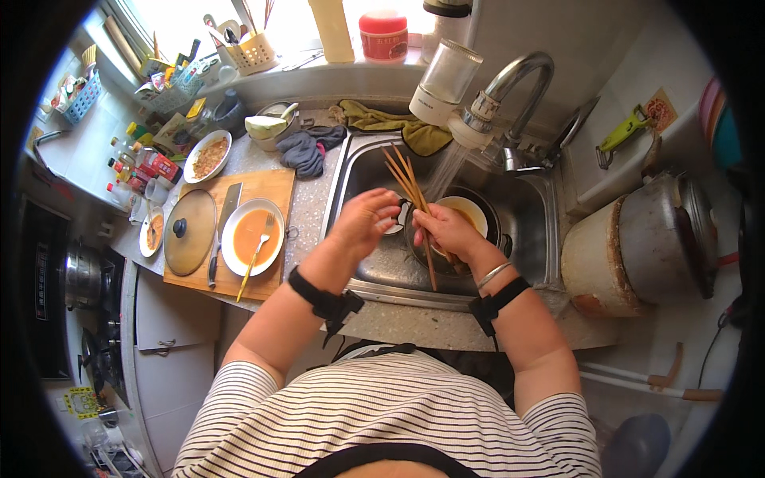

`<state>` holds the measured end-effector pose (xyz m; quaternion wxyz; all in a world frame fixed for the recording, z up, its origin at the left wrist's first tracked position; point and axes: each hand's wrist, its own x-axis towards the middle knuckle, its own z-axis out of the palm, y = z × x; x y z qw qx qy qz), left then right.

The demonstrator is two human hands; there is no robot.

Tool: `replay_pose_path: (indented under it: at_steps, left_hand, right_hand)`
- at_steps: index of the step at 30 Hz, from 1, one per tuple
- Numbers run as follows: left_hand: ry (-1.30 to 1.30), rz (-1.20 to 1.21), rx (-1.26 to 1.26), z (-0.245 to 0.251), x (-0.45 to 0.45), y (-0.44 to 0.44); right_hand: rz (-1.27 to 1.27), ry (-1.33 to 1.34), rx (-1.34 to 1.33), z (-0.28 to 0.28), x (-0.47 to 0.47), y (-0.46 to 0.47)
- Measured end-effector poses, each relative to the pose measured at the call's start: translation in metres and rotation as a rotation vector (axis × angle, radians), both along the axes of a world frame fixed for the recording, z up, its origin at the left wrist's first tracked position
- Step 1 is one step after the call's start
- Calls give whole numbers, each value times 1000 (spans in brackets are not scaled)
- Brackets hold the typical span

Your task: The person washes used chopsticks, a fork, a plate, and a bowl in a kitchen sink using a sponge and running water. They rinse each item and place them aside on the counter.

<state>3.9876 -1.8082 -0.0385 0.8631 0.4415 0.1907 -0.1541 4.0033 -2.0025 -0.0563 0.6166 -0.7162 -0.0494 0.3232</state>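
My right hand grips a bundle of wooden chopsticks over the stainless steel sink. The chopsticks slant, and some fan apart at their upper ends. To the left of them my left hand hovers with fingers extended, apparently empty. Water streams from the faucet behind the chopsticks. Beneath my right hand, a white bowl with yellowish liquid sits in a dark round pan. Part of another white dish shows behind my left fingers, mostly hidden.
Left of the sink, a wooden cutting board bears a glass lid, a cleaver and a bowl of orange liquid with a fork. A grey cloth lies near the sink's rim. Large pots stand at right.
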Motion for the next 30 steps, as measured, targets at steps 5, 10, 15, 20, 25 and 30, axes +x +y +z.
replay_pose_path:
  at_steps: [5,10,15,20,25,30]
  left_hand:
    - [-36,-260,117,-34,11,-53]
    - [96,-127,41,-39,40,-77]
    - [183,21,-230,-23,66,-70]
    - [170,0,-335,-25,59,-77]
    - [190,44,-232,-30,69,-69]
    - [99,192,-310,-39,98,-21]
  right_hand:
    - [-44,-71,23,-3,-9,12]
    - [-229,97,35,3,-23,12]
    - [-184,283,207,17,-34,-2]
    - [-175,368,329,23,-33,-10]
    - [-183,393,281,34,-33,1]
    - [-81,462,254,40,-45,-8]
